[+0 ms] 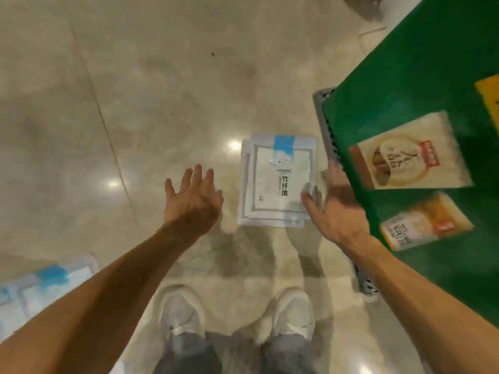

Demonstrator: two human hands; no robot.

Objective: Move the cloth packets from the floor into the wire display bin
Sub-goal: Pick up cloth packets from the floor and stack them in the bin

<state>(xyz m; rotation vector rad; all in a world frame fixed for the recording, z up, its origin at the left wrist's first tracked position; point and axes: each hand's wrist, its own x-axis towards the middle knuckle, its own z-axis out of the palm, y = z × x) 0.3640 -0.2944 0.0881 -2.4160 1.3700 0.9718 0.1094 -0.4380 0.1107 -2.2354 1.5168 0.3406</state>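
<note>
Packet stack (278,182) flat on floor; long axis away, blue tab far.

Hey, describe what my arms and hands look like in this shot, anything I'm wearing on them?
Both forearms are bare up to the frame's edge, with no sleeves in view. The left hand and right hand wear no gloves; no watch, ring or bracelet can be seen. The right hand's fingers are blurred, so small details there can't be told.
</note>
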